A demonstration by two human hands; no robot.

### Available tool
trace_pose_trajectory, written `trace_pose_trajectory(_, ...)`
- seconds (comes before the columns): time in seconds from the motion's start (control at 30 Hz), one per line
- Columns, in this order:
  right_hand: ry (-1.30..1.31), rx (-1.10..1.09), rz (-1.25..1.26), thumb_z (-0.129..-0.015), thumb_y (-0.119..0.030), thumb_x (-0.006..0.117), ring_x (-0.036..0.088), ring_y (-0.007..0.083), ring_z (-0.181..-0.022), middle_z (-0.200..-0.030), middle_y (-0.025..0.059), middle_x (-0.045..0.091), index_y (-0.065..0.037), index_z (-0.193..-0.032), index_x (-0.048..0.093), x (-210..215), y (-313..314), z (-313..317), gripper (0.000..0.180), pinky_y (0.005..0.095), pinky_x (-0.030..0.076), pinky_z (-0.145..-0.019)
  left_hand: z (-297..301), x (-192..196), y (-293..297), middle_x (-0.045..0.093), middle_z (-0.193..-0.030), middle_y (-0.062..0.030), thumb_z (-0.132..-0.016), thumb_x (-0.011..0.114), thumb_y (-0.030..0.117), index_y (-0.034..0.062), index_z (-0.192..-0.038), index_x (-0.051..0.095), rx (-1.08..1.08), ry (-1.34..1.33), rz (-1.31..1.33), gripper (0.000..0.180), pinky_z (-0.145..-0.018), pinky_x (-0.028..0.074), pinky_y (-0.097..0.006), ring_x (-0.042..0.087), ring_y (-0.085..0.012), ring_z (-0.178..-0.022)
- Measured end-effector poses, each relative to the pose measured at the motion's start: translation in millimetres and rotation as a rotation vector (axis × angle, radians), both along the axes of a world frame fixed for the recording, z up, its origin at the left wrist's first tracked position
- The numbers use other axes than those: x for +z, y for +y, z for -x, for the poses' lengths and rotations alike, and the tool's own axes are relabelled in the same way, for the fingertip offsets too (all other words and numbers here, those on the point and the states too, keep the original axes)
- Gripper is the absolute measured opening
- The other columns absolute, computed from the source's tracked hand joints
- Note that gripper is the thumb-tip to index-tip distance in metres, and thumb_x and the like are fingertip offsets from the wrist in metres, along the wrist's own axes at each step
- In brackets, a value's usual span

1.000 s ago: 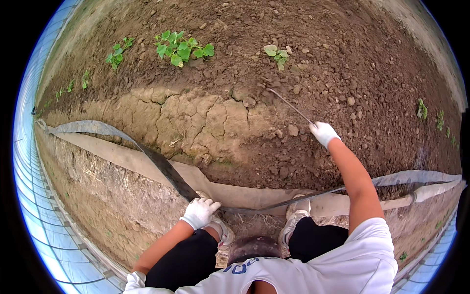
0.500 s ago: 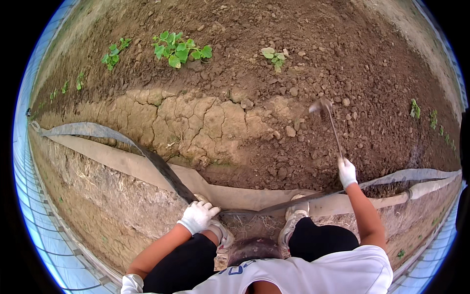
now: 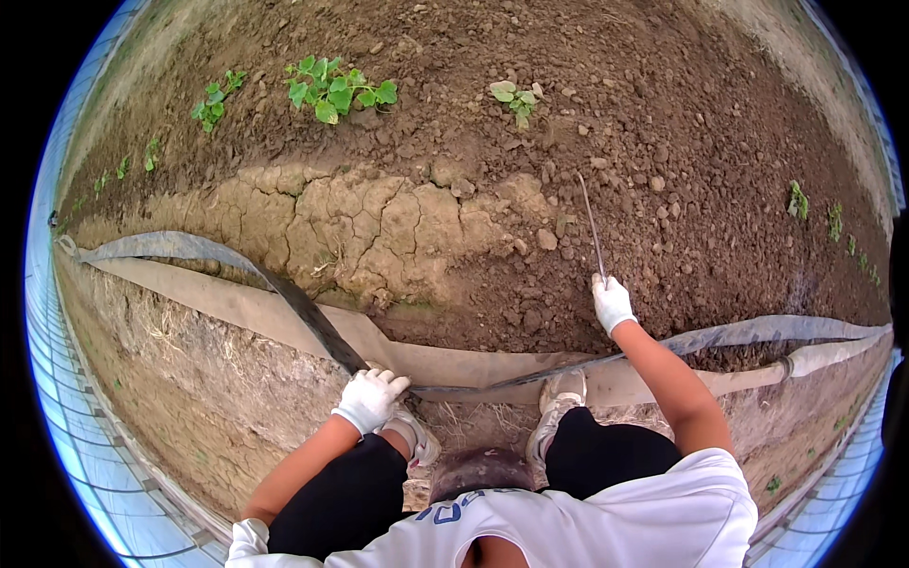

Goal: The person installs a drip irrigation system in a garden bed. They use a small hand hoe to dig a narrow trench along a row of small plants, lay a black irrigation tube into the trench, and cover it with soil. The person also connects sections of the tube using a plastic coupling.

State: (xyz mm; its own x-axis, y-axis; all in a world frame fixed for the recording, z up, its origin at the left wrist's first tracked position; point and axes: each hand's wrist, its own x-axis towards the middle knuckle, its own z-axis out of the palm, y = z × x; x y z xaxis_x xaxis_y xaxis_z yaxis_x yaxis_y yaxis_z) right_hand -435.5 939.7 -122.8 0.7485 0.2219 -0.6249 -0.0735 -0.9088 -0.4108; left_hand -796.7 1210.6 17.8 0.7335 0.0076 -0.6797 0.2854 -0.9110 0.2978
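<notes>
My right hand (image 3: 614,301), in a white glove, is closed round the lower end of a thin-handled hand hoe (image 3: 592,227). The hoe points away from me over loose brown soil; its blade cannot be made out at the far end, beside the edge of a pale cracked crust (image 3: 379,222). In its own white glove, my left hand (image 3: 372,399) is closed on a dark flat hose (image 3: 308,308) near my left shoe. From there the hose runs on to the right, passing just below my right hand.
A wide tan flat hose (image 3: 454,362) lies along the bed's near edge, by my shoes (image 3: 562,407). Leafy green plants (image 3: 336,90) grow at the far left, with a small pale seedling (image 3: 516,99) at the far middle. More seedlings (image 3: 798,201) stand at the right.
My right hand has swung the hoe leftward, and its blade, visible and blurred before, no longer shows clearly. My left hand keeps its grip on the dark hose. The view has shifted slightly.
</notes>
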Motion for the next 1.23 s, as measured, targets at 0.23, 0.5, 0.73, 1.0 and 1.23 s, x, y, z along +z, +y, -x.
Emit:
trace_pose_trajectory(0.23, -0.169, -0.074, -0.138, -0.091, -0.049, 0.043, 0.059, 0.0454, -0.088, -0.087, 0.0287, 0.061, 0.003, -0.09, 0.058, -3.1, 48.4, -58.8, 0.054, 0.0456, 0.046, -0.077, -1.4, -3.2, -4.4, 0.062, -0.1, -0.0067, -0.074, 0.058, 0.019, 0.0173, -0.111, 0.06, -0.033, -0.071, -0.033, 0.038, -0.081, 0.045, -0.039, 0.059, -0.0274, -0.097)
trace_pose_trajectory(0.5, 0.106, -0.009, 0.005, -0.092, -0.041, 0.047, 0.058, 0.0447, -0.079, -0.078, 0.0286, 0.06, 0.004, -0.084, 0.057, 24.8, -59.2, 63.3, 0.047, 0.0452, 0.045, -0.071, -0.1, 1.4, -8.1, 0.06, -0.097, -0.0072, -0.076, 0.058, 0.021, 0.0176, -0.11, 0.06, -0.03, -0.033, -0.022, 0.034, -0.082, 0.044, -0.04, 0.058, -0.0283, -0.096)
trace_pose_trajectory(0.73, -0.046, 0.041, -0.061, -0.091, -0.046, 0.047, 0.06, 0.0428, -0.083, -0.082, 0.0294, 0.06, 0.003, -0.087, 0.059, 15.7, -35.7, 42.8, 0.051, 0.0447, 0.046, -0.073, 2.2, -8.6, -12.2, 0.06, -0.096, -0.0065, -0.076, 0.06, 0.023, 0.0177, -0.109, 0.059, -0.046, -0.068, -0.025, 0.034, -0.083, 0.044, -0.04, 0.057, -0.0281, -0.098)
trace_pose_trajectory(1.0, -0.069, 0.292, 0.046, -0.092, -0.047, 0.043, 0.059, 0.0436, -0.088, -0.093, 0.028, 0.062, 0.002, -0.098, 0.057, -9.1, 54.4, -8.9, 0.051, 0.0436, 0.045, -0.08, 3.5, -9.4, -10.5, 0.06, -0.095, -0.0063, -0.077, 0.061, 0.024, 0.0162, -0.108, 0.059, 0.01, -0.095, -0.064, 0.032, -0.081, 0.044, -0.04, 0.057, -0.0287, -0.097)
trace_pose_trajectory(1.23, -0.001, 0.245, -0.123, -0.091, -0.046, 0.045, 0.061, 0.0352, -0.098, -0.099, 0.0251, 0.064, 0.001, -0.108, 0.061, -23.2, -15.6, 17.1, 0.054, 0.0332, 0.043, -0.092, 8.9, -6.5, -9.8, 0.06, -0.098, -0.006, -0.071, 0.066, 0.027, 0.0158, -0.113, 0.058, 0.014, 0.021, -0.029, 0.044, -0.084, 0.044, -0.041, 0.056, -0.0261, -0.101)
